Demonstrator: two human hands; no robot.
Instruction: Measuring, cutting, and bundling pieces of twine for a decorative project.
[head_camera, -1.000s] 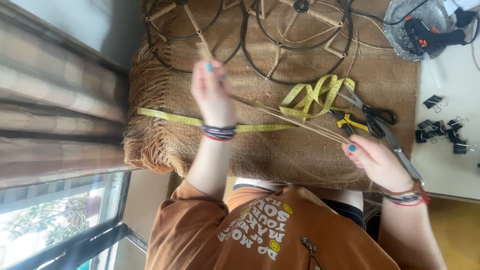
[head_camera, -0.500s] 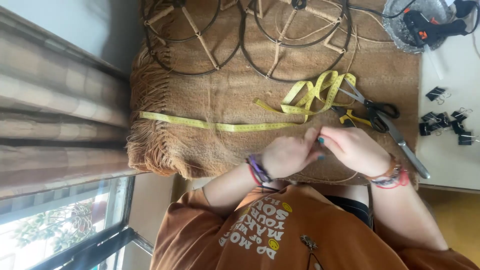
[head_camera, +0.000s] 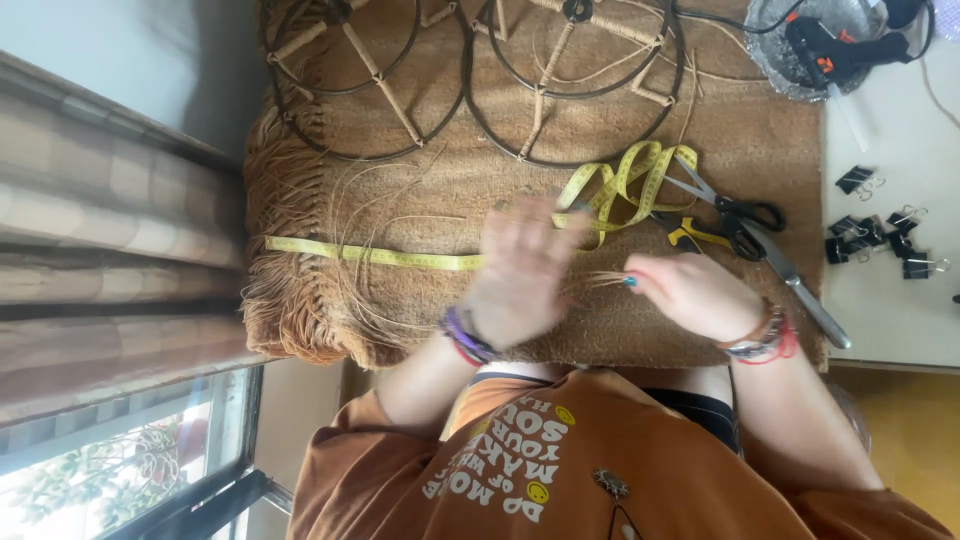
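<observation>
**Two hands on a bundle of straw fibres over a brown mat**

Head view: the picture is turned on its side, with the person's orange shirt (head_camera: 560, 470) at the bottom and the work surface above it. The left hand (head_camera: 525, 270) is blurred by motion, fingers spread loosely over the brown woven mat (head_camera: 450, 180); whether it pinches anything cannot be told. The right hand (head_camera: 690, 295) lies just beside it, its fingers drawn together on the end of a thin bundle of straw fibres (head_camera: 605, 280), which pokes out between the two hands and lies low over the mat. More loose fibres trail across the mat toward its fringed edge near the curtain (head_camera: 110, 260).

A yellow tape measure (head_camera: 400, 257) runs flat along the mat, passes under the left hand and ends in a loose coil close to the scissors (head_camera: 730, 210). A yellow-handled tool (head_camera: 695, 235) sits just beside the scissors, and a long metal blade (head_camera: 805, 300) lies past the right wrist. Two round wire frames (head_camera: 480, 80) with wooden spokes rest at the far side of the mat. On the white table (head_camera: 900, 310) are black binder clips (head_camera: 880, 240), and a glue gun (head_camera: 840, 50) sits in a foil dish.
</observation>
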